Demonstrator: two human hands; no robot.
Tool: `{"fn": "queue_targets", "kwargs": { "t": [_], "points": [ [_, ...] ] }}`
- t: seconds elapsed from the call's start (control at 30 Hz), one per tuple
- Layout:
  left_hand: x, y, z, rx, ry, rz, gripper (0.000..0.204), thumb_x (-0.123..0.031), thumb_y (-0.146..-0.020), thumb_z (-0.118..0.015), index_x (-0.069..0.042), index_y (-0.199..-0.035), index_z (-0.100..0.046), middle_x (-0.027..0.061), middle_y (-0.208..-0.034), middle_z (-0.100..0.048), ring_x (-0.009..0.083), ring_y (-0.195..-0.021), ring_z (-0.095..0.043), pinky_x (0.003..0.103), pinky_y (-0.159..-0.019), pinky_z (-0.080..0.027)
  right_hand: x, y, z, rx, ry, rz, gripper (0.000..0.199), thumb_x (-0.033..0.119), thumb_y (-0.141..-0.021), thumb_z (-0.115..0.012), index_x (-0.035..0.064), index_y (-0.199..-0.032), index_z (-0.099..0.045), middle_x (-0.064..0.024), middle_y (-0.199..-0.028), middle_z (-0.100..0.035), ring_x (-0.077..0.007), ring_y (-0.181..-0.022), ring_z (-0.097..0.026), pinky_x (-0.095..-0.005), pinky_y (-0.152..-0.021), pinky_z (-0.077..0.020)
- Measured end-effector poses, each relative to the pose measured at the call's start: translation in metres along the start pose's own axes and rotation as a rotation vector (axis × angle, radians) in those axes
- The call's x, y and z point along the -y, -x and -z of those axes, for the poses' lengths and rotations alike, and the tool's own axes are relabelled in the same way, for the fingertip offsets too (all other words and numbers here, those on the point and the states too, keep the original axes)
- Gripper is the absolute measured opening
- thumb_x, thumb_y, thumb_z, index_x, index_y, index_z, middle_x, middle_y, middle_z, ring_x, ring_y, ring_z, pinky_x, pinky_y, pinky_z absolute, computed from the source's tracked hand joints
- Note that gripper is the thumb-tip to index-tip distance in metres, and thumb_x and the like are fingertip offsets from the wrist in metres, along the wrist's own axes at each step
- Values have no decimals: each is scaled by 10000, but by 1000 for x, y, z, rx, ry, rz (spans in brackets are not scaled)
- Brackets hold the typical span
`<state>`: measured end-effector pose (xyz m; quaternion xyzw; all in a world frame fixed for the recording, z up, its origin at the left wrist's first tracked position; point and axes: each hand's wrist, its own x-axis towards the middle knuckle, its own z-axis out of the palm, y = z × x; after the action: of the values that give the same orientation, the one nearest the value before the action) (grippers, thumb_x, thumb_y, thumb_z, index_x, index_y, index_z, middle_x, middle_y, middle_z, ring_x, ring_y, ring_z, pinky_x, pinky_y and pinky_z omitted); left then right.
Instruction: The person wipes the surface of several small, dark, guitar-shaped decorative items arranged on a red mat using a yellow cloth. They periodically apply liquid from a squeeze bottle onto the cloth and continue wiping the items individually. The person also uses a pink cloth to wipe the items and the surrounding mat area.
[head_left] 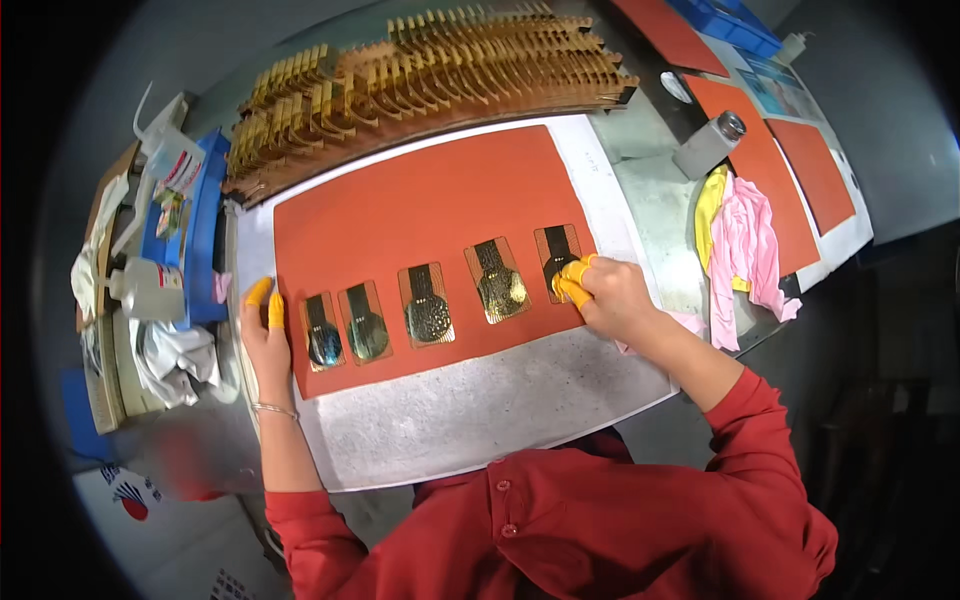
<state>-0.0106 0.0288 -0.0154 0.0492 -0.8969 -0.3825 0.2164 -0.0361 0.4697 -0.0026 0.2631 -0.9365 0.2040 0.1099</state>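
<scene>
Several thin flat plates lie in a row on an orange-red mat (420, 190). Each is a rounded rectangle with a gold border and a dark shape made of a strip above a disc. My right hand (615, 300), in yellow finger cots, has its fingertips drawn together over the lower part of the rightmost plate (555, 240); they hide whatever may be between them. Beside it is a plate (497, 280) with a shiny gold disc. At the mat's left edge rests my left hand (265, 335), thumb and forefinger apart in yellow cots, near the leftmost plate (322, 335).
Behind the mat stands a long rack (420, 85) of upright gold-brown pieces. To the left, a blue tray (207, 225) holds bottles, with white cloth (175, 360) nearby. A grey bottle (705, 148) and pink cloth (745, 240) sit at the right by more orange mats (745, 130).
</scene>
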Motion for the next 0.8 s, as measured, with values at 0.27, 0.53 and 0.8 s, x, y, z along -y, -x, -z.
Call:
{"fn": "queue_targets", "kwargs": {
  "t": [0.27, 0.53, 0.8],
  "points": [
    [2, 3, -1, -45, -101, -26, 241, -69, -872, -515, 36, -1086, -548, 130, -1105, -545, 250, -1034, -529, 318, -901, -397, -11, 6, -5, 51, -113, 72, 61, 99, -735, -609, 61, -775, -636, -107, -686, -591, -282, -600, -582, -371, -531, -471],
    [2, 6, -1, -21, -258, -93, 225, -65, -877, -488, 24, -1075, -549, 146, -1116, -529, 297, -1022, -522, 336, -884, -401, -15, -6, 2, 112, -42, 159, 84, 127, -736, -587, 61, -765, -629, -117, -672, -577, -307, -600, -578, -392, -542, -469],
    [1, 6, 0, -45, -259, -90, 204, -60, -879, -478, 29, -1043, -559, 146, -1083, -549, 296, -1013, -524, 329, -876, -402, -20, -31, 3, 120, -90, 125, 39, 32, -605, -542, 21, -642, -542, -149, -689, -571, -348, -625, -570, -426, -542, -454]
  ]
}}
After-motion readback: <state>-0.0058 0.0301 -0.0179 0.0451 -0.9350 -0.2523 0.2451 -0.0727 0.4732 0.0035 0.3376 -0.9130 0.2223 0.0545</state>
